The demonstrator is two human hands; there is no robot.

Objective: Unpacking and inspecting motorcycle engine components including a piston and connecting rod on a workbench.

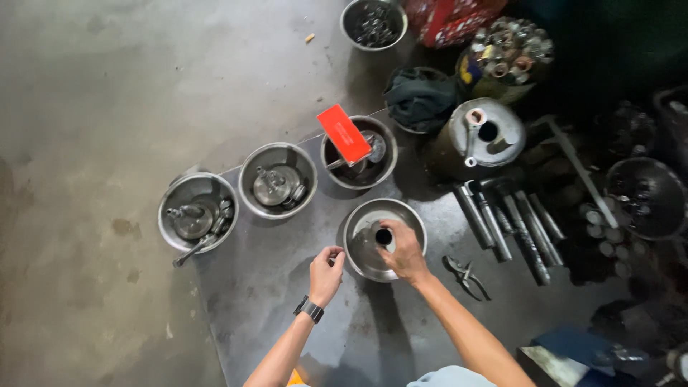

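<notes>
The right hand [405, 254] has its grip closed on a small dark cylinder [384, 236] inside the near steel bowl [358, 254] on the worktop [287, 287]. The left hand [326, 272] pinches a tiny part I cannot make out, just beside the bowl's rim.

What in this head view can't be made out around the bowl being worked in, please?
- Head view: the dark cylinder in the nearest steel bowl is mostly covered by the right hand.
- Whatever the left hand pinches at the rim is too small to tell.
- The red card hides part of the far bowl.
- The right side is too dark.
</notes>
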